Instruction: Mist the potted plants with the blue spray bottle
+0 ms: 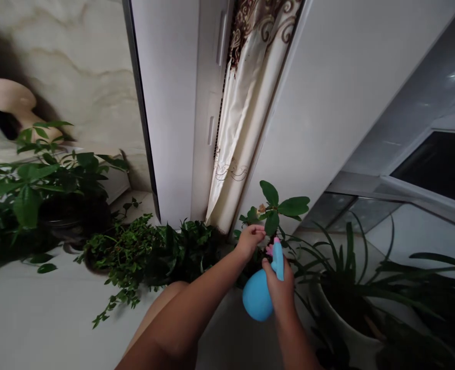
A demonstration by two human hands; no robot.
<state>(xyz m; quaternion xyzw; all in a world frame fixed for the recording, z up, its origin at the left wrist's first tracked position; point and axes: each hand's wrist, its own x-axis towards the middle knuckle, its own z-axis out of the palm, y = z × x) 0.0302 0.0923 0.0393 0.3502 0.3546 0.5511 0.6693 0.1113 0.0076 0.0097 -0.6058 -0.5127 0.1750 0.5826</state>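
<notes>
Sprayer (259, 294), a round blue bottle with a pink trigger at its head, is sitting in the right hand (279, 288), low in the middle of the view and just below the small plant (276, 208); the right fingers are clamping round its neck, one seeming to lie by the trigger, though that is too small to tell for sure; the left hand (249, 240) is reaching to the plant's stem, its fingers closing together on a stem or leaf, and what exactly they are pinching cannot be made out. The nozzle is pointing up toward the leaves, and the curtain (243, 118) is hanging just behind them; a careless squeeze would likely be wetting the cloth and the wall rather than the leaves. The left grip looks tight enough that a tug could be snapping a thin stem. The white pot (346, 329) with long leaves is standing just beside the right forearm; an elbow swing could be knocking it. Water falling on the pale floor (31, 308) may be making it slippery.
</notes>
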